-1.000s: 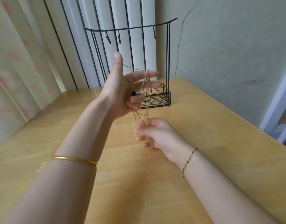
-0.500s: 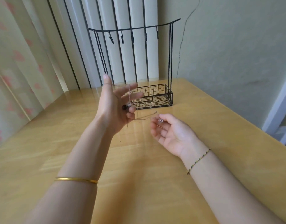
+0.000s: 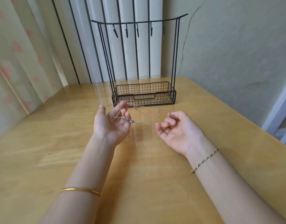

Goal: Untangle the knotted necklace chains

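Note:
Thin necklace chains (image 3: 147, 113) stretch in loose strands between my two hands, above the wooden table (image 3: 139, 159). My left hand (image 3: 111, 125) is palm up, with the chains looped over its thumb and fingers and a small round pendant (image 3: 131, 121) lying at the fingertips. My right hand (image 3: 176, 128) is also palm up to the right, its fingers curled, pinching the other end of the chains near a small clasp (image 3: 172, 116). A knotted clump (image 3: 135, 105) shows on the upper strand.
A black wire jewellery stand (image 3: 144, 94) with a mesh basket and a top bar of several hooks (image 3: 136, 32) stands just behind the hands. A wall lies to the right, curtains to the left. The table's right edge (image 3: 252, 126) runs diagonally.
Both hands dropped lower and moved apart. My right hand turned palm up and drew the chains out sideways into a longer span.

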`<state>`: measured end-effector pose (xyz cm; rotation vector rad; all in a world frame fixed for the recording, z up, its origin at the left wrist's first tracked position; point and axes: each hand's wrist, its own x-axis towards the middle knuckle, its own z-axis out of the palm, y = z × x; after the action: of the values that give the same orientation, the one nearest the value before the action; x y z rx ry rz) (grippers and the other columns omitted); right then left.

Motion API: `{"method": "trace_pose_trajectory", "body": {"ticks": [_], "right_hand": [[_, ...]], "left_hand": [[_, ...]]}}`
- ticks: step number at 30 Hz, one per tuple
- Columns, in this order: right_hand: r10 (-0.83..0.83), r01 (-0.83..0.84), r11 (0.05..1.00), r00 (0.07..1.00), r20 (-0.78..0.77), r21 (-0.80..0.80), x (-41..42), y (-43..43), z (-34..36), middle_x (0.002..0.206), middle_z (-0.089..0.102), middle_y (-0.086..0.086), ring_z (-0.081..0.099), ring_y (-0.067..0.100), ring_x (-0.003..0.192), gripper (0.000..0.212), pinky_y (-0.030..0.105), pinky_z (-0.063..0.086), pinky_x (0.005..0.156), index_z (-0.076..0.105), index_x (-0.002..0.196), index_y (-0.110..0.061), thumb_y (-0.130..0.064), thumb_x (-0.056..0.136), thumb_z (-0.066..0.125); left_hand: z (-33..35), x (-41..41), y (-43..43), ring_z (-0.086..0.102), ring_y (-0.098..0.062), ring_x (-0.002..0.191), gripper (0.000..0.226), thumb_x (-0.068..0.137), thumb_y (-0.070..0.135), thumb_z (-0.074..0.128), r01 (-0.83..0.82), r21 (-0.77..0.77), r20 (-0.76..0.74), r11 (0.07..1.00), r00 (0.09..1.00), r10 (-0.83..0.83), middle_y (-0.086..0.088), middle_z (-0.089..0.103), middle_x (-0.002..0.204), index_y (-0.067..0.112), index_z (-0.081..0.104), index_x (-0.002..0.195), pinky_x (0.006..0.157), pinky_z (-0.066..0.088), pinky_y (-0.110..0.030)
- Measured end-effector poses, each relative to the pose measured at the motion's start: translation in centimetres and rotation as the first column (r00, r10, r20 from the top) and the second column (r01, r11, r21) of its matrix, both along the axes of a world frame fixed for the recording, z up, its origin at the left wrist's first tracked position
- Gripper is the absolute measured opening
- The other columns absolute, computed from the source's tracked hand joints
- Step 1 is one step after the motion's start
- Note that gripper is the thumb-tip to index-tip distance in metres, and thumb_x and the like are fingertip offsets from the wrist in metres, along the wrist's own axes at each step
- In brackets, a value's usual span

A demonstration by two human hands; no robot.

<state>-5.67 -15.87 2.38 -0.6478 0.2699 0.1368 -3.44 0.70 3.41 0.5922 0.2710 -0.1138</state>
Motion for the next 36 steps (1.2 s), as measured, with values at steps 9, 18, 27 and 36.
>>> {"method": "trace_pose_trajectory", "body": {"ticks": [9, 18, 27, 36], "right_hand": [[0.033, -0.037, 0.996, 0.999, -0.038, -0.083, -0.2, 0.0, 0.0, 0.041, 0.024, -0.006, 0.02, 0.009, 0.032, 0.021, 0.025, 0.04, 0.058, 0.046, 0.069, -0.012, -0.012, 0.089, 0.051], [0.076, -0.085, 0.957, 0.996, -0.042, -0.278, 0.1, 0.0, -0.5, 0.049, 0.04, 0.001, 0.019, 0.007, 0.026, 0.016, 0.018, 0.04, 0.04, 0.049, 0.073, -0.005, -0.003, 0.088, 0.048], [0.256, -0.25, 0.84, 0.965, -0.054, -0.481, -0.6, 0.3, -0.1, 0.04, 0.03, -0.007, 0.017, 0.005, 0.028, 0.02, 0.018, 0.038, 0.046, 0.066, 0.095, -0.004, -0.01, 0.093, 0.047], [0.176, -0.163, 0.914, 0.984, 0.001, -0.372, -0.6, -0.2, 0.4, 0.051, 0.041, 0.001, 0.02, 0.005, 0.026, 0.015, 0.018, 0.043, 0.041, 0.057, 0.082, -0.001, -0.001, 0.089, 0.044]], "left_hand": [[0.1, -0.5, -0.8, 0.048, -0.015, 0.066, 0.059, 0.093, 0.06, 0.038, 0.084, 0.063, 0.077, 0.995, 0.993, -0.089, -0.005, 0.058, 0.074, 0.013, 0.073, 0.096, 0.061, 0.048, -0.026], [1.1, -1.4, -1.0, 0.034, -0.009, 0.05, 0.062, 0.088, 0.067, 0.039, 0.169, 0.236, 0.203, 0.957, 0.954, -0.219, -0.011, 0.067, 0.11, 0.018, 0.067, 0.113, 0.047, 0.036, -0.018], [1.1, -1.6, -1.1, 0.036, -0.01, 0.05, 0.061, 0.09, 0.067, 0.038, 0.126, 0.313, 0.251, 0.941, 0.945, -0.21, -0.005, 0.061, 0.096, 0.02, 0.068, 0.115, 0.044, 0.032, -0.019], [1.0, -1.5, -0.9, 0.032, -0.011, 0.05, 0.059, 0.09, 0.066, 0.04, 0.091, 0.287, 0.241, 0.953, 0.957, -0.164, -0.006, 0.06, 0.091, 0.019, 0.069, 0.111, 0.044, 0.03, -0.019]]}}
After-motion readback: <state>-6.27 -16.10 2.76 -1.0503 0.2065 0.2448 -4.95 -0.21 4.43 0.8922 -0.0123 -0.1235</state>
